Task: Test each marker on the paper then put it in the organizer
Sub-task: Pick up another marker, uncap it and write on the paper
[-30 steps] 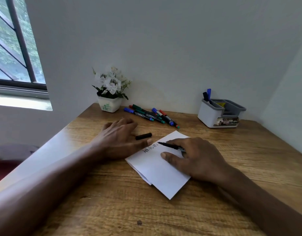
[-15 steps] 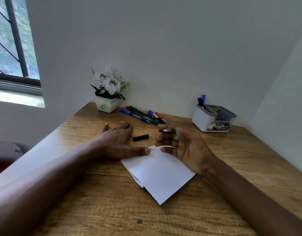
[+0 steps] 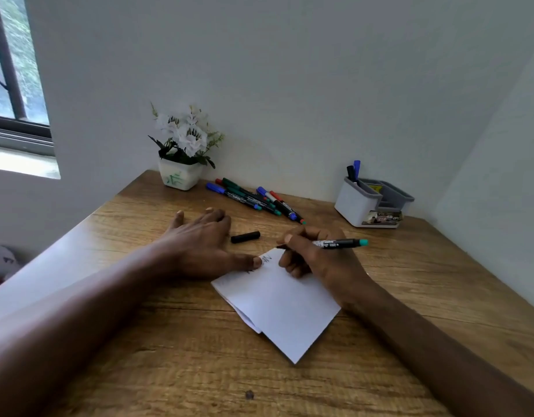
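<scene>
Right hand [image 3: 319,260] pinched around a black marker [image 3: 339,244], teal end pointing right, tip at the far corner of the folded paper [image 3: 277,305]. Left hand [image 3: 199,248] spread flat on the wooden desk [image 3: 410,341], thumb pressing the paper's far edge beside some dark scribbles [image 3: 259,263]. Holding nothing, only pinning the sheet. Loose black cap [image 3: 245,237] lying on the desk just beyond the paper, between the two hands. Further back, a cluster of untested markers [image 3: 253,198] near a small flower pot [image 3: 180,177]. Off to the right by the wall, the white and grey organizer [image 3: 371,203], two markers standing in its tall compartment.

Step in hand, by the look of it: testing this marker on the paper. Next move likely calls for lifting the tip, fetching the cap, pushing it on, then carrying the marker across to the organizer.
</scene>
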Motion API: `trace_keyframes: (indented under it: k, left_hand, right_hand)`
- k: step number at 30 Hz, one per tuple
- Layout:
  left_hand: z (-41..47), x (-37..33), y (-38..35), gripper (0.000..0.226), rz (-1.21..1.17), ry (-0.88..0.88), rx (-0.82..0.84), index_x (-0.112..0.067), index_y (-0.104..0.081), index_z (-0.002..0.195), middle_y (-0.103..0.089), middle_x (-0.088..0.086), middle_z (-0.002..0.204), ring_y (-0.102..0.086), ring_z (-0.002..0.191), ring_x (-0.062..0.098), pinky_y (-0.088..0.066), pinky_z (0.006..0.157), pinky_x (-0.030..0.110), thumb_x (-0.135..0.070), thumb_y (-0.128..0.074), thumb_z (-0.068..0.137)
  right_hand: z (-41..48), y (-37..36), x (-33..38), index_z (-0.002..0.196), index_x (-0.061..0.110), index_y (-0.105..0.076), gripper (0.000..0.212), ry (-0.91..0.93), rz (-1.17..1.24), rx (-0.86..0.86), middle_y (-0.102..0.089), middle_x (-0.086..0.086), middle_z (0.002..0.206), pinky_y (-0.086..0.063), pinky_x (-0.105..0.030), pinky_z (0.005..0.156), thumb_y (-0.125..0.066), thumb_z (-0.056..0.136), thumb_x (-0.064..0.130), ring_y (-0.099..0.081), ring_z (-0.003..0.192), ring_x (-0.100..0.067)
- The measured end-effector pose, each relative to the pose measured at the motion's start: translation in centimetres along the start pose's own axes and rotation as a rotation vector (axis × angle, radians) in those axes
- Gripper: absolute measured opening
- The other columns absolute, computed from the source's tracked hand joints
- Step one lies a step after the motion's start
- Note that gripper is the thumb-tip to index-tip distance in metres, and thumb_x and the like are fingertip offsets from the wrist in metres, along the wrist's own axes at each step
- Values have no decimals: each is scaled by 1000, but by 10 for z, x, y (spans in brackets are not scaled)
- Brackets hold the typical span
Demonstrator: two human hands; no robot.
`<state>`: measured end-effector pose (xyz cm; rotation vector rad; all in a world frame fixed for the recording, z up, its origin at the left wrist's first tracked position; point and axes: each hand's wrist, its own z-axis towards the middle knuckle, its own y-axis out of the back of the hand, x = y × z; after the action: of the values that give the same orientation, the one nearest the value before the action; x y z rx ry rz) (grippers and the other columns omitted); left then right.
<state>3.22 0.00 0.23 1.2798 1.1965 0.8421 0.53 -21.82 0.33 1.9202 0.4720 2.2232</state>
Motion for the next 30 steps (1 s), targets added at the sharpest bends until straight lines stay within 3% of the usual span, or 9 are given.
trace_keyframes:
  k: [2,5,11,16,20,26,30]
  left_hand:
    - [-1,-1,2,108,-1,-6,8,-21,-20,158,-8,-1,168,-8,154,16,0,123,58,-89,-38,75]
    - [-2,-1,2,109,0,-11,8,-22,-19,158,-5,-1,168,-5,154,16,0,123,58,-89,-39,75]
    - [0,0,1,112,-2,-3,15,-23,-13,159,0,-2,169,-1,154,15,0,123,58,-90,-38,73]
    - [-2,-1,2,110,-12,-4,15,-23,-13,159,-1,-2,169,-1,154,14,0,123,58,-89,-39,75]
    - [-4,-2,3,109,-19,-1,18,-23,-13,160,-1,-2,169,-1,154,15,1,123,57,-87,-40,76]
    - [-4,-1,3,109,-21,3,23,-23,-11,160,0,-3,169,-1,154,14,1,123,56,-88,-39,76]
    - [-3,-2,2,109,-16,5,24,-23,-11,160,0,-3,169,-1,154,15,1,123,56,-88,-38,76]
  right_hand:
    - [3,3,1,105,10,-71,14,-48,-2,40,-78,-11,82,-61,-28,67,-70,90,11,-72,70,-20]
    - [9,6,5,95,0,-73,12,-67,-31,98,-77,-14,81,-59,-26,62,-74,85,6,-70,67,-18]
    - [16,1,-4,84,5,-69,12,36,-190,36,-68,-3,61,-46,-22,46,-73,87,16,-60,51,-11]
    - [18,-1,-5,82,9,-71,11,158,-359,22,-66,1,64,-50,-24,58,-72,85,19,-61,61,-7]
    - [18,1,-7,78,4,-68,15,151,-321,21,-60,2,56,-47,-25,53,-71,86,16,-55,50,-5]
    - [16,-2,-8,80,9,-70,12,152,-333,35,-64,1,60,-49,-25,59,-72,87,18,-60,59,-6]
    - [15,0,-7,78,5,-68,14,171,-326,15,-63,-1,58,-49,-28,56,-72,86,17,-58,55,-8]
